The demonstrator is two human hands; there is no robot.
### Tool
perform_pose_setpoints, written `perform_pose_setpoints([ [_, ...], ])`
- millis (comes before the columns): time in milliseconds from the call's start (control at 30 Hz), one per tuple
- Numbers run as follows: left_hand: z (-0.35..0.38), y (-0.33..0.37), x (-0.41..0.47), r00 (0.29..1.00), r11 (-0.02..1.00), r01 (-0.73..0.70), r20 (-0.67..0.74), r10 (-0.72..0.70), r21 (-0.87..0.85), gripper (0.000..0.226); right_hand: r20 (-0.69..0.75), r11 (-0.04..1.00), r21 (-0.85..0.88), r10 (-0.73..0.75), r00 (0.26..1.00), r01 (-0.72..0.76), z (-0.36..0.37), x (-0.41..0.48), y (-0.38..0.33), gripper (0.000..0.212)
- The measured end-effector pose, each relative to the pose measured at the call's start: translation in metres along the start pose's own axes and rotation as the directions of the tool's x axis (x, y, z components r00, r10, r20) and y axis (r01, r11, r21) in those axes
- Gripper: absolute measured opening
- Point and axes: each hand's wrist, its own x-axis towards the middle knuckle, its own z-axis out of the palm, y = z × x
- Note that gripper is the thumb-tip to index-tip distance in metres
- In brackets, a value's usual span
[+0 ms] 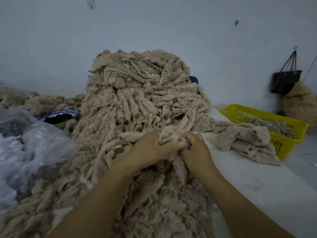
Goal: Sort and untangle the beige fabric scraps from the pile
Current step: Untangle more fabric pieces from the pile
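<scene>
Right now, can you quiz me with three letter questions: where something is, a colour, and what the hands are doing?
1. Where is the yellow basket? A right of the fabric pile. B on top of it. C left of it.
2. What colour is the hanging bag? A red. B black. C white.
3. What are the left hand and right hand doing? A both open, empty. B both gripping beige scraps. C only one gripping.
Answers: 1 A, it sits right of the pile. 2 B, it looks black against the pale wall. 3 B, both hands are curled round the bunched scraps.
</scene>
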Motion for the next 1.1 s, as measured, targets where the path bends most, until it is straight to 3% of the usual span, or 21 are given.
perform_pose_setpoints([
  [67, 0.002, -0.003, 0.002, 1.0, 0.999, 0.014, 0.023, -0.015, 0.043, 0.039, 0.021, 1.0, 0.022, 0.008, 1.0, -0.008, 0.0, 0.0, 0.0, 0.02],
  [133, -0.001, -0.005, 0.003, 0.998, 0.999, 0.028, -0.06, -0.027, 0.022, 0.028, -0.001, 0.999, 0.039, 0.002, 1.0, -0.002, -0.001, 0.0, 0.001, 0.022],
  [200, -0.004, -0.001, 0.002, 0.994, 0.998, 0.061, -0.093, -0.061, -0.003, 0.034, 0.008, 1.0, 0.01, -0.013, 1.0, 0.013, 0.0, 0.001, 0.003, 0.026],
  [367, -0.01, 0.002, 0.0, 0.975, 0.92, 0.163, -0.088, -0.206, -0.355, 0.032, 0.135, 0.995, -0.065, -0.068, 0.988, 0.077, 0.001, 0.001, -0.001, 0.043],
  [467, -0.011, -0.001, 0.002, 0.964, 0.806, 0.145, -0.101, -0.245, -0.574, 0.025, 0.177, 0.994, -0.085, -0.047, 0.983, 0.063, 0.003, 0.0, -0.001, 0.044],
  [567, -0.009, 0.001, 0.0, 0.967, 0.704, 0.126, -0.071, -0.244, -0.699, 0.031, 0.216, 0.986, -0.133, -0.067, 0.974, 0.097, 0.005, 0.0, -0.001, 0.046],
  [600, -0.008, 0.0, 0.0, 0.965, 0.663, 0.115, -0.074, -0.25, -0.74, 0.034, 0.177, 0.987, -0.107, -0.097, 0.979, 0.117, 0.002, 0.0, -0.004, 0.038],
  [633, -0.007, 0.0, 0.001, 0.962, 0.614, 0.104, -0.077, -0.261, -0.782, 0.038, 0.156, 0.982, -0.071, -0.16, 0.975, 0.173, 0.0, 0.002, -0.002, 0.013],
  [667, -0.007, 0.002, 0.0, 0.959, 0.557, 0.092, -0.077, -0.273, -0.825, 0.043, 0.15, 0.976, -0.042, -0.204, 0.967, 0.212, -0.001, 0.002, -0.001, 0.043],
  [700, -0.007, 0.003, -0.001, 0.958, 0.504, 0.086, -0.068, -0.279, -0.859, 0.048, 0.248, 0.984, 0.001, -0.17, 0.954, 0.176, -0.002, 0.002, 0.004, 0.074],
  [767, -0.005, 0.004, -0.001, 0.962, 0.413, 0.083, -0.036, -0.272, -0.907, 0.059, 0.284, 0.988, 0.139, -0.109, 0.953, 0.071, 0.0, 0.003, 0.009, 0.101],
  [800, -0.004, 0.006, -0.002, 0.967, 0.376, 0.088, -0.012, -0.255, -0.922, 0.058, 0.284, 0.981, 0.181, -0.115, 0.952, 0.065, 0.002, -0.001, 0.007, 0.094],
  [833, -0.004, 0.009, -0.004, 0.972, 0.339, 0.078, -0.003, -0.234, -0.937, 0.048, 0.21, 0.962, 0.274, -0.047, 0.977, -0.013, 0.005, -0.001, 0.005, 0.063],
  [867, -0.007, 0.011, -0.004, 0.975, 0.305, 0.052, -0.018, -0.221, -0.951, 0.033, 0.137, 0.985, 0.163, 0.031, 0.99, -0.054, 0.005, 0.0, 0.011, 0.043],
  [900, -0.011, 0.013, -0.004, 0.978, 0.261, 0.001, -0.054, -0.203, -0.965, 0.027, 0.187, 0.972, 0.108, 0.186, 0.965, -0.208, 0.003, 0.004, 0.017, 0.028],
  [967, -0.027, 0.011, -0.004, 0.967, 0.163, -0.104, -0.138, -0.215, -0.981, 0.029, 0.167, 0.94, 0.006, 0.334, 0.927, -0.34, -0.005, 0.008, 0.025, 0.046],
  [1033, -0.037, 0.004, 0.0, 0.943, 0.092, -0.163, -0.182, -0.279, -0.982, 0.029, 0.103, 0.943, -0.01, 0.331, 0.938, -0.332, -0.01, 0.01, 0.03, 0.051],
  [1100, -0.037, -0.001, 0.005, 0.92, 0.106, -0.15, -0.178, -0.35, -0.983, 0.019, 0.095, 0.957, -0.005, 0.29, 0.952, -0.291, -0.008, 0.007, 0.027, 0.048],
])
